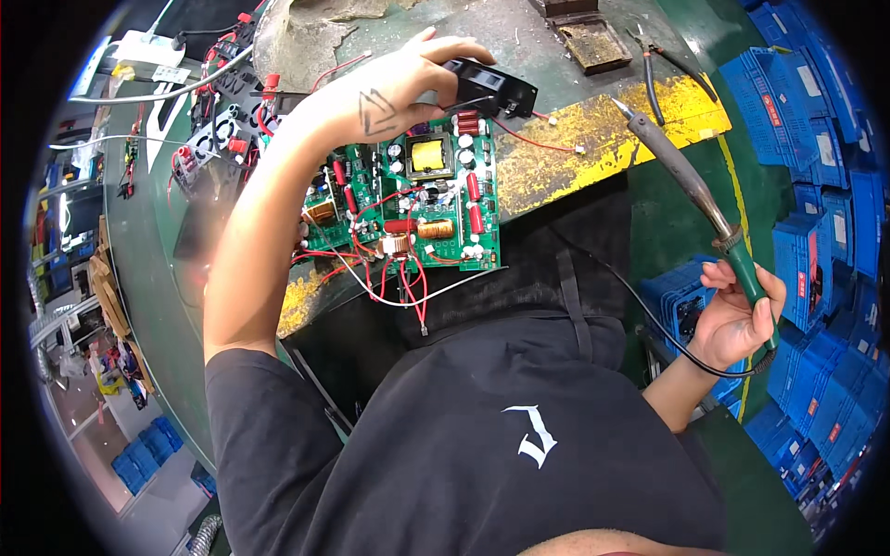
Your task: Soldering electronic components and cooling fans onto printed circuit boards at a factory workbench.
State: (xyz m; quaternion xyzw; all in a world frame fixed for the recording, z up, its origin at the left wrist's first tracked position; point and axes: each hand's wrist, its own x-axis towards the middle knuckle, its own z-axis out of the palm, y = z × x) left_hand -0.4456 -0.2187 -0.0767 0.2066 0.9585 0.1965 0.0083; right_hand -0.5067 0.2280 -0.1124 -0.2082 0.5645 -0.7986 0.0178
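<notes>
My left hand (422, 79) grips a black plastic panel (501, 90) by its left end, fingers and thumb closed round it, just above the far edge of a green circuit board (477, 243). That board carries a yellow transformer, red capacitors, copper coils and red wires. A second green board lies partly beneath my left forearm. Out to the right, my right hand (742, 320) is closed on the green handle of a soldering iron (700, 196). The iron's tip points up and left, close to the yellow table edge, apart from the boards. A black cord trails from its handle.
Pliers (652, 79) lie on the worn table beside a small dirty metal tray (595, 46). Black housings with red terminals (209, 153) are piled at the left. Blue crates (802, 250) are stacked along the right side. A white wire (436, 295) hangs past the table's front edge.
</notes>
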